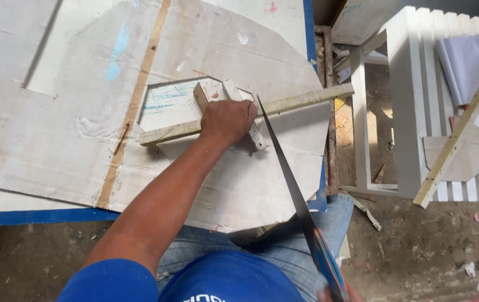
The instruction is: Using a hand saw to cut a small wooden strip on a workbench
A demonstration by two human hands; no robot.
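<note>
Two hands are at work: the left hand (pixel 227 120) is pressed down on a long, pale wooden strip (pixel 290 101), its grip closed over the wood, while the right hand (pixel 334 293) is barely seen at the bottom edge, its grip wrapped on the blue handle of a saw (pixel 290 184). The strip is weathered, greenish-grey and narrow, and is laid slantwise across the bench (pixel 38 217), with its right end carried out past the bench edge. It is seated in a small wooden jig (pixel 234 92) of two short pale blocks, under and just beside the left hand. The dark saw blade is run from the handle up to the strip, which is met just right of the left hand. The bench is covered with worn cardboard (pixel 55 123), taped with brown strips and marked with blue smears; a blue rim is shown along its near and right edges. No containers are seen. Past the right edge, open dirt floor (pixel 435 240) strewn with scraps is found, and a white slatted frame (pixel 418 100) is stood well apart, with a second strip (pixel 458 131) leant across it and a grey sheet (pixel 466 64) laid on top.
</note>
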